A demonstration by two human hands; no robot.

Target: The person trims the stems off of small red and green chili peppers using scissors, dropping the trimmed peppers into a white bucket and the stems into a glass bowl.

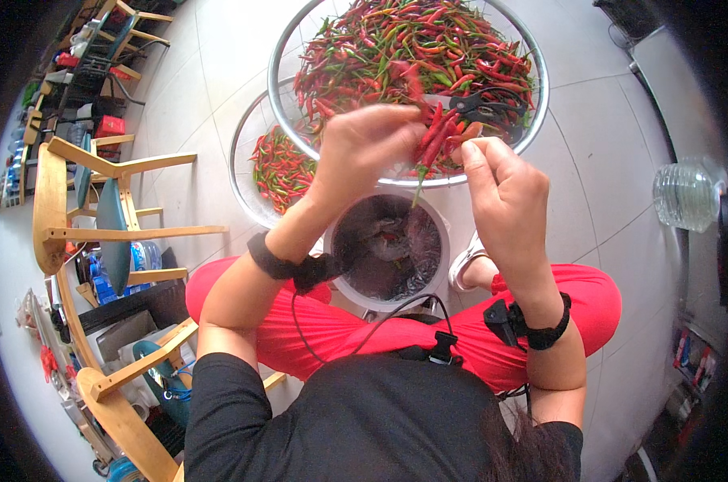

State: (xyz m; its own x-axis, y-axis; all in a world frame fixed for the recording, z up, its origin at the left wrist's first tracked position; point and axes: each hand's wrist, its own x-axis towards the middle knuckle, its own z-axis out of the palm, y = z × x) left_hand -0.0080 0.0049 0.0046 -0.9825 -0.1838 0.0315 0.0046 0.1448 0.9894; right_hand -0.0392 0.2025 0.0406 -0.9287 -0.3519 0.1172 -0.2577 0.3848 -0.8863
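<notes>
My left hand point(373, 141) is blurred by motion over the near rim of the large round basket point(542, 90). A smeared red chili pepper point(409, 78) shows at its fingertips. Beside it, my right hand point(511, 187) pinches a small cluster of red chili peppers point(436, 135) between thumb and forefinger. One green stem in the cluster hangs down past the rim. Behind both hands, red and green chilies point(370, 48) are heaped in the basket. Black-handled scissors point(484, 107) lie on the heap, partly covered by the cluster.
A lined bin point(439, 265) stands between my knees, below the hands. Left of the large basket, a second round basket point(234, 162) holds more chilies point(279, 169), partly under its rim. Wooden chairs point(123, 232) stand at left; a clear water container point(686, 196) is at right.
</notes>
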